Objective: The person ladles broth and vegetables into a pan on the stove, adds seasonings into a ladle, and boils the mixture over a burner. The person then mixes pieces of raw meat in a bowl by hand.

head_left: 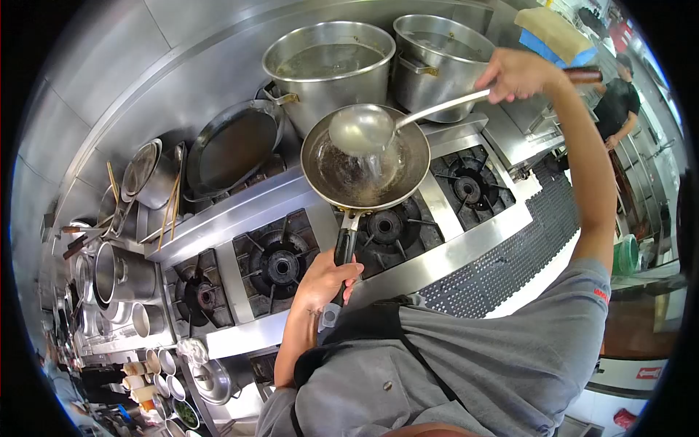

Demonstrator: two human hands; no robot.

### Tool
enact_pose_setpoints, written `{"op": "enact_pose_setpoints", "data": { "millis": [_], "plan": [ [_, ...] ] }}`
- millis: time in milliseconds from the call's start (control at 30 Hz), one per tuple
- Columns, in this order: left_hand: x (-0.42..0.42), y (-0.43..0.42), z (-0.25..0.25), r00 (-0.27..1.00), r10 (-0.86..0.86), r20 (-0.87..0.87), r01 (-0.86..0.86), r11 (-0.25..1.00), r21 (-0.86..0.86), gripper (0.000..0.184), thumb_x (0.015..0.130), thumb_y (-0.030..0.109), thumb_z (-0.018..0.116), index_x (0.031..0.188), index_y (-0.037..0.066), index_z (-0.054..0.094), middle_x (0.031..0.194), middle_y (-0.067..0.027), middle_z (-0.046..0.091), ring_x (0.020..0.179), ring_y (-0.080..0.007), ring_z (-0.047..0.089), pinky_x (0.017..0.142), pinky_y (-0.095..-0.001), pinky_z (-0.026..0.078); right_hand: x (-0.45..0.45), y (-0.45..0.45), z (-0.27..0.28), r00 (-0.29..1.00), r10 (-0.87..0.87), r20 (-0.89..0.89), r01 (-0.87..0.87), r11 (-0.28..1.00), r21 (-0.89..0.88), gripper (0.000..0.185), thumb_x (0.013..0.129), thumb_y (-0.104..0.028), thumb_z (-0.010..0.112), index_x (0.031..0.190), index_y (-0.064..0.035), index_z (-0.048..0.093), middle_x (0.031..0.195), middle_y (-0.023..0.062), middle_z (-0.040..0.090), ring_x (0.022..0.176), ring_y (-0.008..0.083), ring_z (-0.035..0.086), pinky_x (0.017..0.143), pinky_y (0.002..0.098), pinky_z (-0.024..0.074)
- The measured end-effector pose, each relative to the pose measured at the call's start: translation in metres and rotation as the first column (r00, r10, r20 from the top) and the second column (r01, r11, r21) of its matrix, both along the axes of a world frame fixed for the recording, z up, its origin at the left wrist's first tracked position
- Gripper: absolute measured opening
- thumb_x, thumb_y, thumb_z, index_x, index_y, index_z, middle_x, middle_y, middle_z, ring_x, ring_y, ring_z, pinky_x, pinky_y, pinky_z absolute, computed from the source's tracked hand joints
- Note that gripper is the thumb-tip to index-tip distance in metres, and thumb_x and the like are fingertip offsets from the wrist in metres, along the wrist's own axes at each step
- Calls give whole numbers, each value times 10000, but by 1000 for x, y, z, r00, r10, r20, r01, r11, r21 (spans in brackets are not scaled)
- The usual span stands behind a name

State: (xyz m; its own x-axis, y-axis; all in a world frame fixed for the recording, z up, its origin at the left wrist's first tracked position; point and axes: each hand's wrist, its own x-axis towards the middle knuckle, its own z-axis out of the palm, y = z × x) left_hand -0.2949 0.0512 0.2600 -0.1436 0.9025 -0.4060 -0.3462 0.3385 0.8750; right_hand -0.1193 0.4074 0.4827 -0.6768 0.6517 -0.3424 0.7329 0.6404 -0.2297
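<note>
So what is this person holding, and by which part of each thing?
The left hand holds a round, dark metal pan by its black handle; the right hand holds a silvery metal ladle by its long shaft, near the brown end.

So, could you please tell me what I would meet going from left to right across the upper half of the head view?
Wooden sticks, dark oval pan, frying pan, right hand, another person in a dark top.
</note>
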Motion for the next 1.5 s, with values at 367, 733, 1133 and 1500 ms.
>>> {"op": "enact_pose_setpoints", "data": {
  "millis": [367,733,1133,1500],
  "plan": [
    [3,-8,-1,999,-39,-21,39,999,-17,140,770,41,581,754,20,444,554,-27,457,426,-129,482,385,-279,379,24,-70,-15,927,375,4,-100,236,967,275,723,-146,609,982,-199,684,794,47,602,785,234,608,709,365,478],
    [11,-6,-17,1000,-15,13,15,1000,-12,140,762,34,588,770,20,449,554,-29,460,412,-132,468,373,-279,377,-157,46,-48,962,149,228,-206,-149,967,171,733,-125,581,876,-77,663,811,78,578,773,259,623,635,375,516],
    [6,-7,-30,999,48,-10,-48,999,-18,142,762,60,597,725,23,465,558,-27,462,423,-128,477,385,-279,389,-186,95,-44,979,-49,-200,99,964,249,211,597,-112,720,760,-15,627,598,57,580,509,172,560,455,310,468],
    [-5,-1,-23,1000,-2,-13,1,1000,-26,145,790,51,587,760,25,448,565,-36,475,428,-135,481,388,-285,384,-78,59,63,987,-48,-155,87,962,259,277,708,-203,671,949,-67,671,542,30,533,370,99,438,335,271,339]
  ]
}}
